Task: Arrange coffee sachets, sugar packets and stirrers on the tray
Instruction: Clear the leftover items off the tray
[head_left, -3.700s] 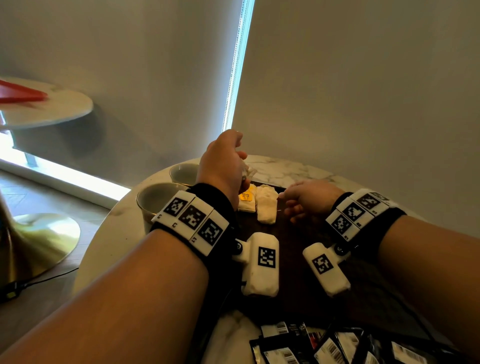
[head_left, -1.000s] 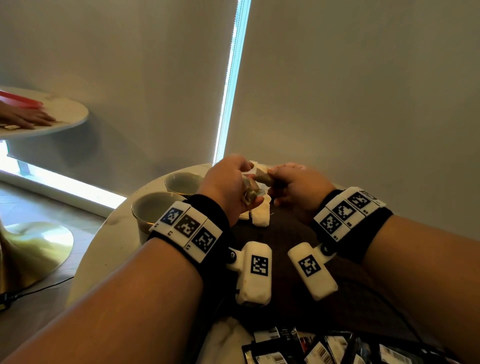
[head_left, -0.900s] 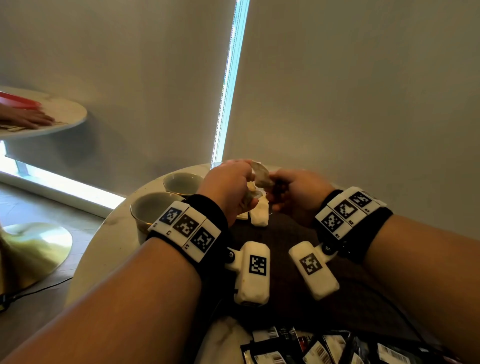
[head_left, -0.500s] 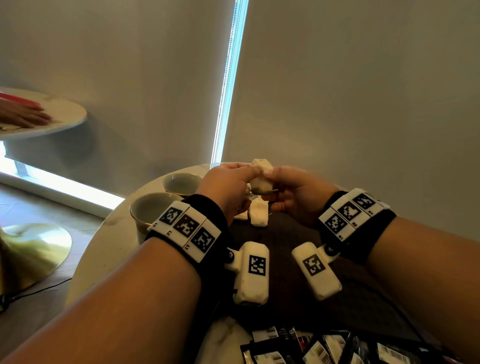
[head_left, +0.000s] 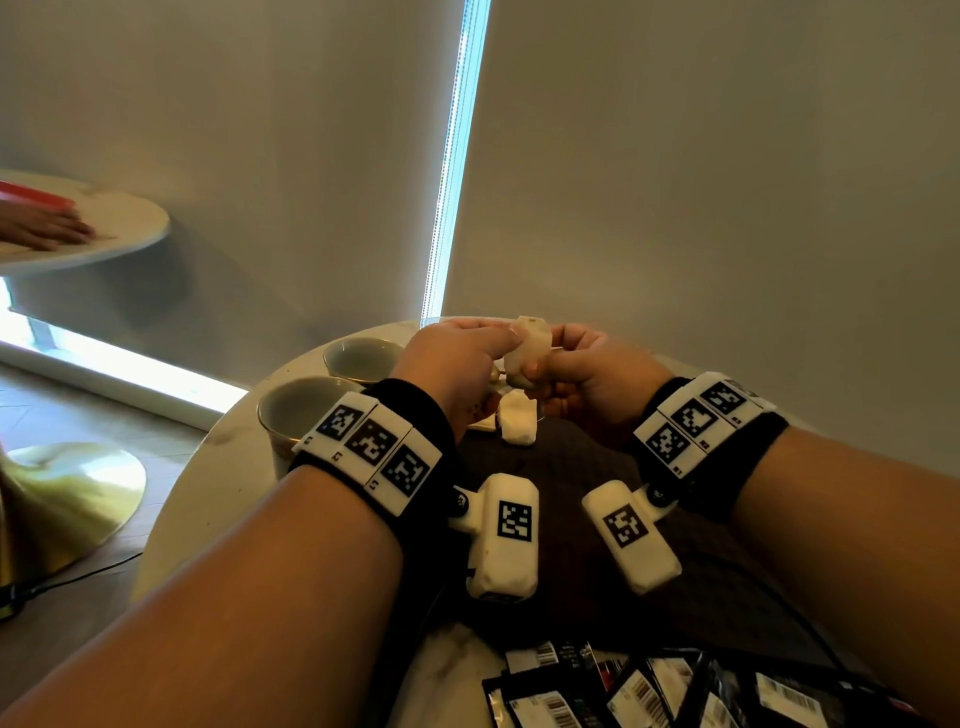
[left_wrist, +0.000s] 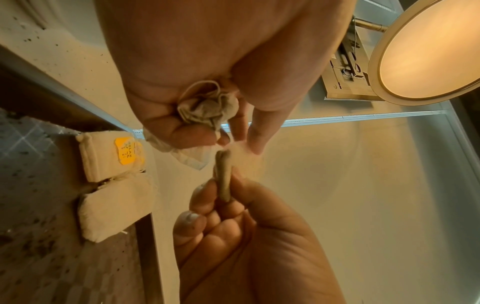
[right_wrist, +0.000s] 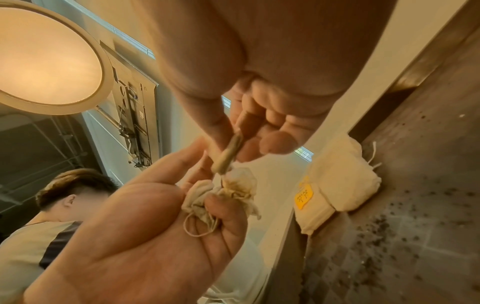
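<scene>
Hands are meeting in the air over the far end of the dark tray (head_left: 571, 467). The left hand (head_left: 452, 364) is curling its fingers round a crumpled little cloth bag (left_wrist: 207, 107) with a loop of string, and its thumb and first finger are pinching the top of a pale flat packet (head_left: 527, 353). The right hand (head_left: 587, 374) is pinching the bottom of that same packet, so it is standing up between them. I think both hands are holding it to smooth or turn it before laying it down.

Two cream pouches (left_wrist: 111, 185) are lying side by side, touching, at the far edge of the tray; one has a yellow sticker (left_wrist: 127, 151). Black sachets (head_left: 649, 686) are waiting on the near side of the desk (head_left: 218, 478), not yet on the tray. Two cups (head_left: 311, 410) are standing on the left.
</scene>
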